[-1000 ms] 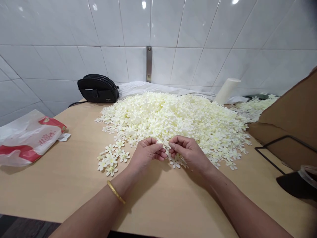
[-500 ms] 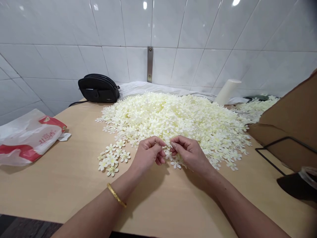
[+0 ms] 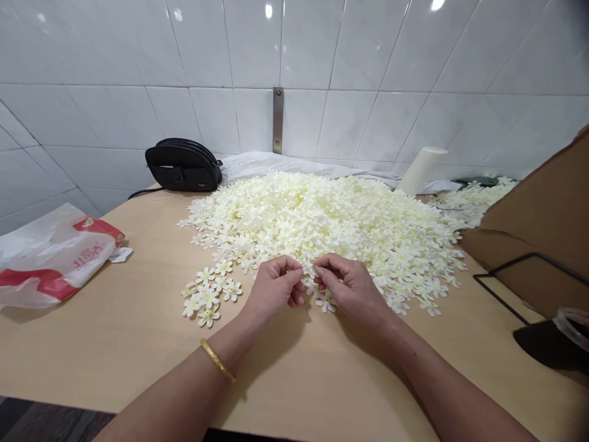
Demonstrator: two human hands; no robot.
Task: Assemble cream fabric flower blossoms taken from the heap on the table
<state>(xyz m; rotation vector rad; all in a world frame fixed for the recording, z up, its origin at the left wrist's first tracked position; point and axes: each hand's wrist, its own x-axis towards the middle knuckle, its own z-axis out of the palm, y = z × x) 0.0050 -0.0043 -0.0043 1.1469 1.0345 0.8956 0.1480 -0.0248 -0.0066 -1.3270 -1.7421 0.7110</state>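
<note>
My left hand (image 3: 278, 285), with a gold bangle (image 3: 218, 360) on its wrist, is closed in a pinch of thumb and forefinger. Facing it across a small gap, my right hand (image 3: 347, 283) pinches too. Whatever lies between the fingertips of either hand is too small to make out. Both hands hover at the front edge of a big heap of pale cream artificial flowers (image 3: 317, 212). One loose flower (image 3: 326, 301) lies just beneath my right fingers. To the left of my left hand, a small cluster of flowers (image 3: 208, 297) rests on the wooden table (image 3: 151, 362).
A white and red plastic bag (image 3: 59, 261) lies at the left. Behind stands a black handbag (image 3: 184, 166) near the tiled wall, and a white cone (image 3: 421, 172) leans behind the heap. At the right are brown cardboard (image 3: 538, 227), a black metal frame (image 3: 501, 299) and a dark cup (image 3: 554, 344).
Both hands have shifted very slightly and still pinch above the heap's front edge. My left thumb now lies closer against its forefinger. The flowers look unmoved.
</note>
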